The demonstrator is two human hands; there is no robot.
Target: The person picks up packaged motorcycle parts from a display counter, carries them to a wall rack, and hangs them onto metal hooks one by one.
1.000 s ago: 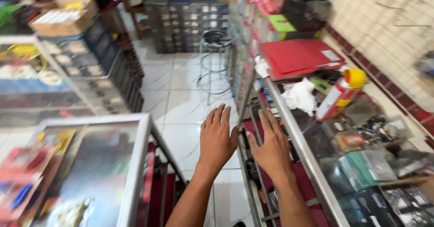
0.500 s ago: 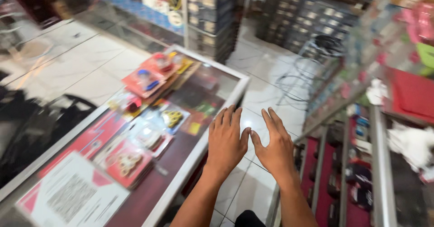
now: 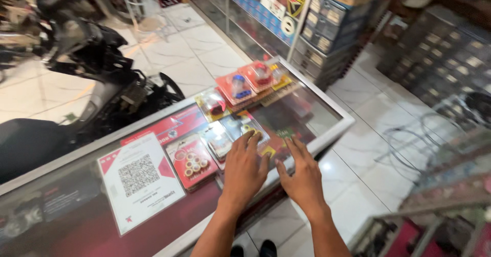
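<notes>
Head view, shop interior. I have both hands out flat over the glass surface [image 3: 327,115] of a display counter. Left hand [image 3: 244,167]: fingers spread, palm down, empty, fingertips over a blister-packed part [image 3: 249,129] near the counter's near edge; I cannot tell whether the palm touches the glass. Right hand [image 3: 303,177]: also spread and empty, hanging at the metal rim, just beside the left, thumbs nearly meeting.

The packs appear to lie in a loose row on the glass or just under it; I cannot tell which. Red card of small rollers [image 3: 192,157] sits just left of the left hand; another clear pack [image 3: 217,140] lies between it and the fingertips. Further along: a red pack with a blue part [image 3: 238,87]. A white sheet with a square code [image 3: 138,177] lies near the left end. A parked motorcycle [image 3: 97,83] stands beyond the counter, on the tiled floor [image 3: 368,149].

Judgement: reach phase, nothing grasped. The next move would call for the left fingers to settle on one pack and close at its edges, since the cards lie flat and overlapping.
</notes>
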